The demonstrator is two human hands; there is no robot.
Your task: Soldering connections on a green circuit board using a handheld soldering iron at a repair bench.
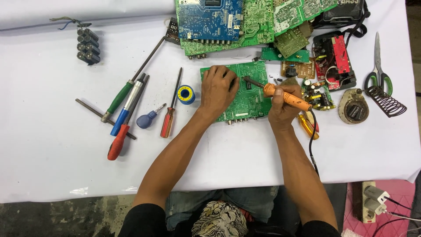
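Observation:
A green circuit board (250,98) lies flat on the white table (52,166) in front of me. My left hand (218,90) presses down on the board's left half, fingers bent over it. My right hand (280,109) grips an orange-handled soldering iron (287,97). Its dark tip rests on the board just right of my left fingers. The iron's black cord (312,140) trails down past my right wrist toward the table's front edge.
Several screwdrivers (127,109) and a blue solder spool (186,94) lie to the left. A battery pack (87,45) sits far left. Stacked circuit boards (237,22) fill the back. Scissors (378,61), a coiled iron stand (386,100) and small boards (319,94) are at right. A power strip (370,202) is on the floor.

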